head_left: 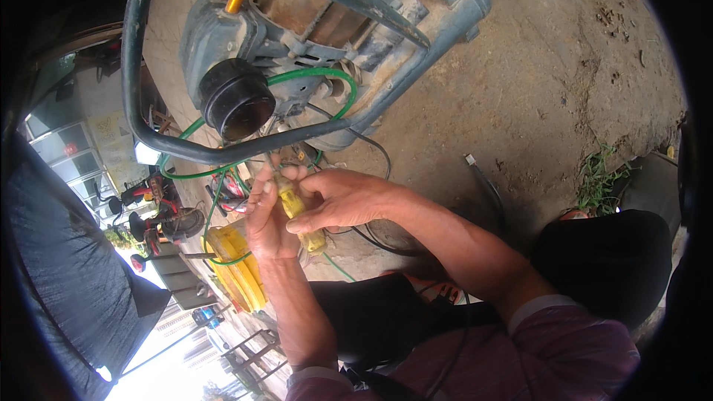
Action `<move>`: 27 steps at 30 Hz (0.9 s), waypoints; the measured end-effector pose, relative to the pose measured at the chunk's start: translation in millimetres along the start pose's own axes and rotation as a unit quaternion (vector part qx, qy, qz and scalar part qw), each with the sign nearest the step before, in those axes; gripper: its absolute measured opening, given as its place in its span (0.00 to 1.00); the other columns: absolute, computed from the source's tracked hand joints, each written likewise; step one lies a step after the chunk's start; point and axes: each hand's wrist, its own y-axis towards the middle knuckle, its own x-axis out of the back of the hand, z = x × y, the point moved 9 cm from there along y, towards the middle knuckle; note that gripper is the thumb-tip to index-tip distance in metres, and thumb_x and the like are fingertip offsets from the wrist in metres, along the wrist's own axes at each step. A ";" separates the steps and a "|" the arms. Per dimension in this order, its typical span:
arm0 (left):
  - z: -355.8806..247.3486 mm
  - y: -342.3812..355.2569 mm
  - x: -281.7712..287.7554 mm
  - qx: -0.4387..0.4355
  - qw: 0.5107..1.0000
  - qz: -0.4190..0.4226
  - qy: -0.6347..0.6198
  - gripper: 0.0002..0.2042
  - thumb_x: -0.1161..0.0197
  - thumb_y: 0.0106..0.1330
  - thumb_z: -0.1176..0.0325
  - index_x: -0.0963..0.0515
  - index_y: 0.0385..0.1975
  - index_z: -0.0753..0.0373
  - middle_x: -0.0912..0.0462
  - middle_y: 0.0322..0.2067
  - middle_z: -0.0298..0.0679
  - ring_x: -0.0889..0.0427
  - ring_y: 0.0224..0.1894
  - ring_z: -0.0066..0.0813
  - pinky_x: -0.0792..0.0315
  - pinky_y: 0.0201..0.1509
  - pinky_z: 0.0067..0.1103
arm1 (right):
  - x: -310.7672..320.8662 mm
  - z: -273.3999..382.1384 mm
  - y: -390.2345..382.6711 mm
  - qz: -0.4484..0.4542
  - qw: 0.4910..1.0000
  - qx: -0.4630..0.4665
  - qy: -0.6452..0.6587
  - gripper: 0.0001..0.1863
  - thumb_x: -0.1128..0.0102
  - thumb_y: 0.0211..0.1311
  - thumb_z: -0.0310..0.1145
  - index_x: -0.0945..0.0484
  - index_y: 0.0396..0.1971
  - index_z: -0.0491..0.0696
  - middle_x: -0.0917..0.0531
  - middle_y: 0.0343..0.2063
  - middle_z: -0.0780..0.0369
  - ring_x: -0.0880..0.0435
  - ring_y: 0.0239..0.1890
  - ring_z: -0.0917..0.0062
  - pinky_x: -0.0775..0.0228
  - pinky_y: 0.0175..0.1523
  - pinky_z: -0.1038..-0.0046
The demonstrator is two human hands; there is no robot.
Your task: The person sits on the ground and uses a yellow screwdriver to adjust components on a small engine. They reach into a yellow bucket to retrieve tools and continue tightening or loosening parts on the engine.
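Yellow-handled screwdriver (292,202) — tilted, pointing toward grey-blue machine (215,37).

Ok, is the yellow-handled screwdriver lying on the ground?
No, the right hand grips the yellow-handled screwdriver, its thumb resting against the handle.

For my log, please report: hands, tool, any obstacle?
Right hand gripping yellow-handled tool. Left hand close beside it. Possible obstacles: frame bar, green cord nearby.
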 end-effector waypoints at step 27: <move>28.1 -1.2 35.5 0.035 0.996 -0.050 0.060 0.16 0.39 0.72 0.75 0.22 0.58 0.68 0.18 0.43 0.43 0.19 0.47 0.39 0.24 0.55 0.34 | 11.2 -70.9 4.4 0.043 0.993 -0.106 -0.001 0.26 0.28 0.61 0.53 0.16 0.42 0.42 0.12 0.35 0.59 0.12 0.33 0.78 0.25 0.36 0.74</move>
